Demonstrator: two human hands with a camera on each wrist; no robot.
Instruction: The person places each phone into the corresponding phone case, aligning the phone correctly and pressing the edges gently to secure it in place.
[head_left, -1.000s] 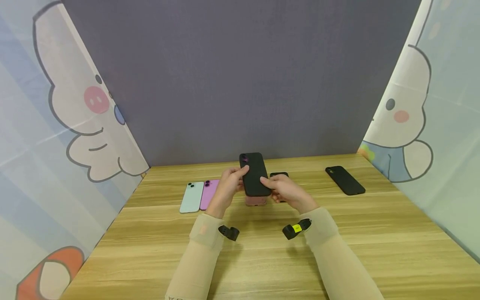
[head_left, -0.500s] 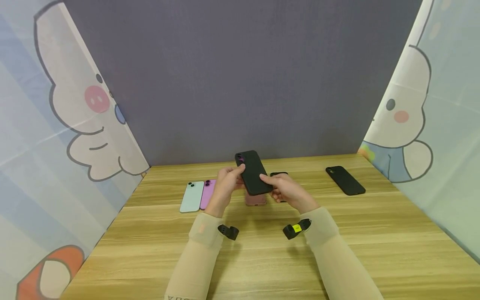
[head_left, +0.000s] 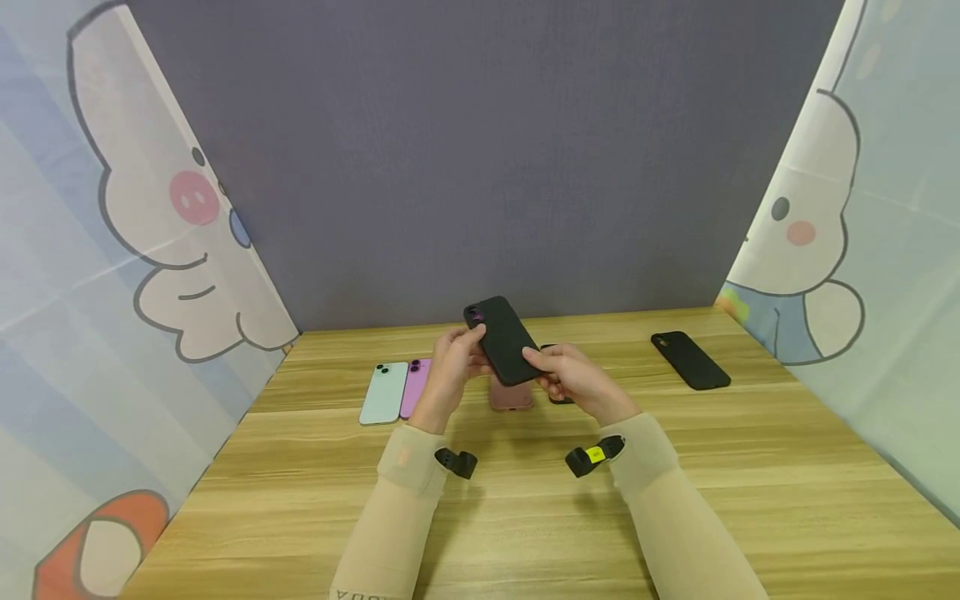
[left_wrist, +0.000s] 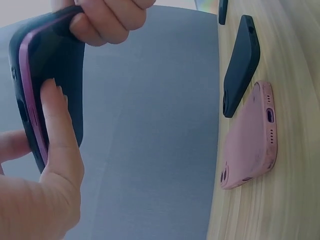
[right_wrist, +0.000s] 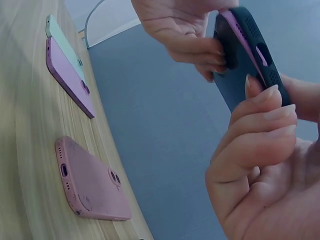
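Observation:
A black phone case [head_left: 507, 340] is held up over the table, tilted, with its back facing up in the head view. A purple phone [left_wrist: 27, 85] sits inside it; the left wrist view shows one of its edges standing proud of the case's rim. My left hand [head_left: 453, 368] grips the case's left side, thumb on the back and fingers underneath. My right hand [head_left: 576, 379] pinches the lower right corner, thumb on the back. In the right wrist view a gap shows between the phone's purple edge and the case's end wall, with fingertips pressing there.
Below the hands lies a pink-cased phone [head_left: 512, 397] on the wooden table [head_left: 525, 517]. A pale green phone [head_left: 384, 393] and a lilac phone [head_left: 414, 390] lie side by side at left. One black case [left_wrist: 242, 65] is partly behind my right hand; another black case [head_left: 690, 361] lies farther right.
Both hands have raised the black case slightly and turned it so its camera end leans further left. More of the pink-cased phone shows beneath it.

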